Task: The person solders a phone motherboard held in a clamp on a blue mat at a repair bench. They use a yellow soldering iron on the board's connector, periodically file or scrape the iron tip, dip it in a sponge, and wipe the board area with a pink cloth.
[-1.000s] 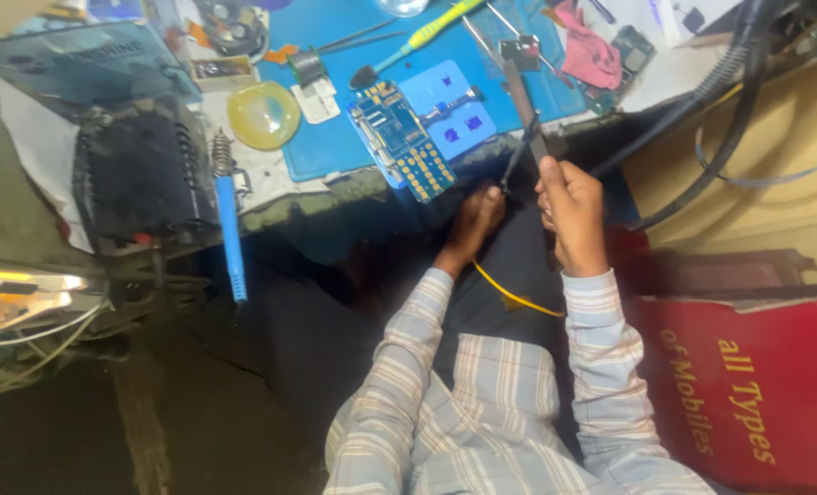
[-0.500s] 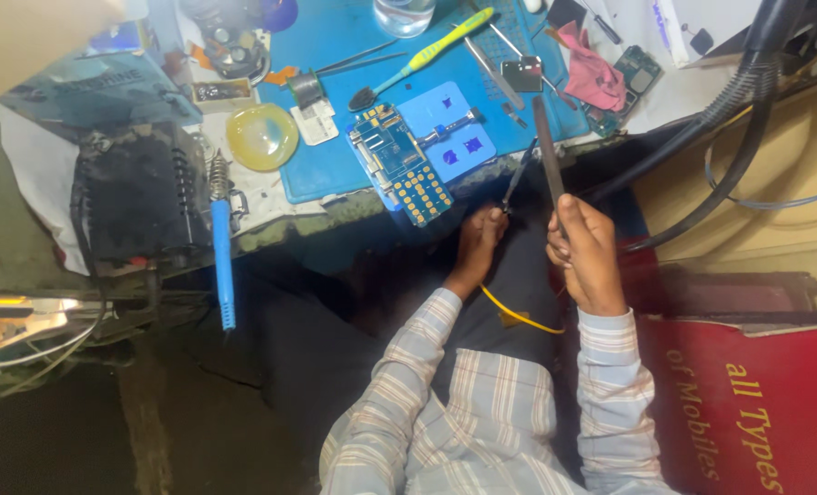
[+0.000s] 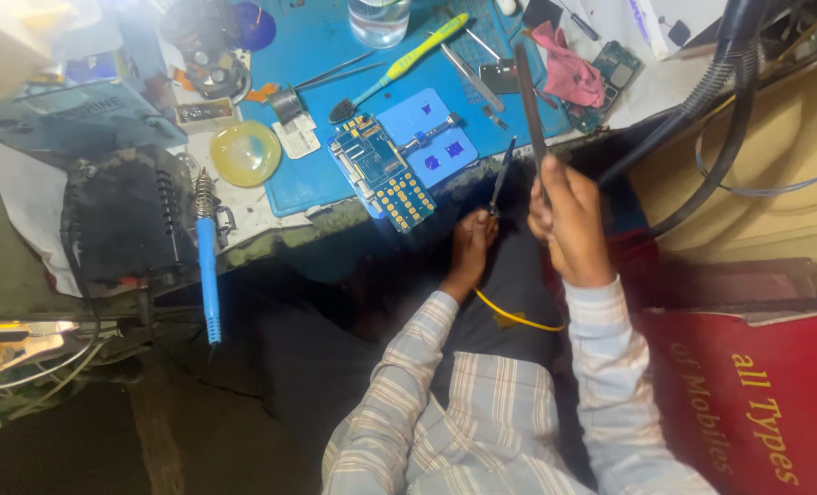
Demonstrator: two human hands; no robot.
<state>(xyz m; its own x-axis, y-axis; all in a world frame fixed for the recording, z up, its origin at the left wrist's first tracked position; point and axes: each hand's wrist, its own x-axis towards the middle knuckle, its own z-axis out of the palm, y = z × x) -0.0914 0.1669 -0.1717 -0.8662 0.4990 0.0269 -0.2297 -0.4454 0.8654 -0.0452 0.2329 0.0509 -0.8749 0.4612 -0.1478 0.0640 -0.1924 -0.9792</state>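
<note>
- Here, the left hand (image 3: 471,246) pinches dark tweezers (image 3: 501,179).
- Right hand (image 3: 569,220) grips a dark flat tool (image 3: 529,105); circuit board (image 3: 383,170) beyond both.

1. The left hand (image 3: 471,246) is pinching thin tweezers (image 3: 501,180) near the table (image 3: 271,206) edge.
2. The right hand (image 3: 569,220) is gripping a long dark tool (image 3: 530,110), pointing up.
3. A blue circuit board (image 3: 383,171) is lying on the blue mat (image 3: 321,55).

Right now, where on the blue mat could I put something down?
Bare blue mat lies between the glass jar and the yellow dish. Around the circuit board, yellow-handled brush and pink cloth it is crowded.
</note>
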